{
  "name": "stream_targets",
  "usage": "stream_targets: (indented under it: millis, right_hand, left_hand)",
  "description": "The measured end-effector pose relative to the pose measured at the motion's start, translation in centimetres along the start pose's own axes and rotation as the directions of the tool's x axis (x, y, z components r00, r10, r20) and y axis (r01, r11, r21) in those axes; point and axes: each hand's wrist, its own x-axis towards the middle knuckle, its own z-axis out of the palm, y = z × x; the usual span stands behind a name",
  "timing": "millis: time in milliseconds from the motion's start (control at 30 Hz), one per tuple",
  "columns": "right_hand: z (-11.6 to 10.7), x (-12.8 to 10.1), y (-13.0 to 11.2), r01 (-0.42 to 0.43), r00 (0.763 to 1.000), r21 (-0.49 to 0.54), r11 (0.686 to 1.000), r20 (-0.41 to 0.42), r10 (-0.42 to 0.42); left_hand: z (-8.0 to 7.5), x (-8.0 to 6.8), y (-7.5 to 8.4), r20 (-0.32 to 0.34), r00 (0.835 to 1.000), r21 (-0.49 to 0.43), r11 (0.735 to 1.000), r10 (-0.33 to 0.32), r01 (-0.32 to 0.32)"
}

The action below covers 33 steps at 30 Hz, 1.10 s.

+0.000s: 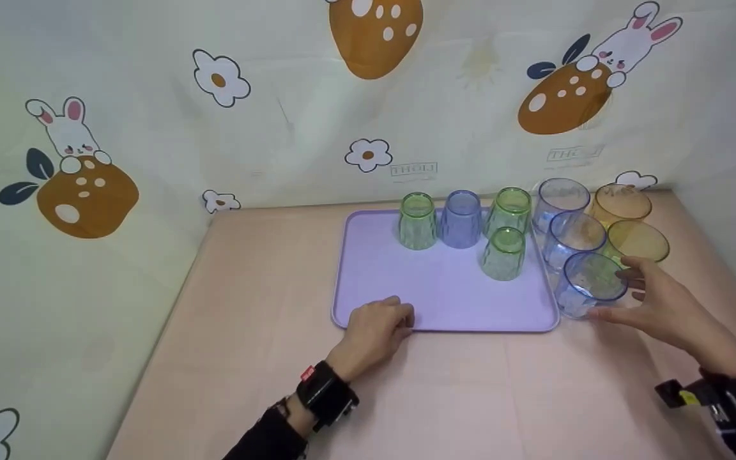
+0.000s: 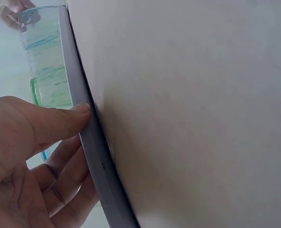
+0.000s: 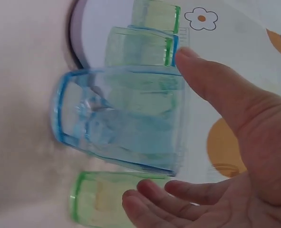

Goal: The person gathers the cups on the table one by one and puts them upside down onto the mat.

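Note:
My left hand [image 1: 375,329] grips the front rim of a lilac tray [image 1: 451,300]; in the left wrist view the thumb [image 2: 64,121] lies on one side of the rim, curled fingers on the other. My right hand [image 1: 668,306] is around the nearest clear blue glass [image 1: 582,297], right of the tray. In the right wrist view its thumb [image 3: 216,80] and fingers [image 3: 154,199] are spread, with gaps to the upright glass. On the tray, a blue glass [image 1: 461,220] and green glasses [image 1: 418,223], [image 1: 510,207], [image 1: 503,255] stand upside down.
Right of the tray stand more upright glasses: two blue ones [image 1: 575,236], [image 1: 559,198], an amber one [image 1: 623,201] and a yellow-green one [image 1: 639,239]. A patterned wall covering [image 1: 304,140] rises behind the pinkish table [image 1: 246,319].

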Motion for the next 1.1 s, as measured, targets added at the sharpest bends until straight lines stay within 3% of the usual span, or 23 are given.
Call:
stream_targets:
  millis: [100, 233, 367, 500, 700, 1100]
  right_hand:
    - [0.7, 0.2, 1.1, 0.025, 1.000, 0.087, 0.996, -0.004, -0.025]
    - [1.7, 0.3, 2.5, 0.088, 0.994, 0.187, 0.978, -0.083, -0.073]
    - [2.4, 0.3, 3.5, 0.126, 0.985, 0.246, 0.961, -0.148, -0.091]
    - [2.5, 0.2, 3.7, 0.122, 0.985, 0.285, 0.951, -0.156, -0.079]
    - [2.4, 0.2, 3.4, 0.123, 0.983, 0.270, 0.955, -0.165, -0.080]
    - [1.5, -0.2, 1.6, 0.191, 0.971, 0.179, 0.965, -0.180, -0.158]
  left_hand:
    - [0.0, 0.0, 0.0, 0.005, 1.000, 0.010, 1.000, -0.001, 0.000]
    - [0.0, 0.0, 0.0, 0.009, 1.000, 0.000, 1.000, 0.002, -0.002]
    - [0.0, 0.0, 0.0, 0.005, 1.000, 0.002, 1.000, 0.005, -0.005]
    - [0.0, 0.0, -0.1, 0.003, 1.000, -0.002, 1.000, 0.007, -0.007]
    - [0.0, 0.0, -0.1, -0.002, 1.000, -0.006, 1.000, 0.005, -0.005]
    - [-0.1, 0.0, -0.1, 0.014, 1.000, -0.008, 1.000, 0.001, -0.001]
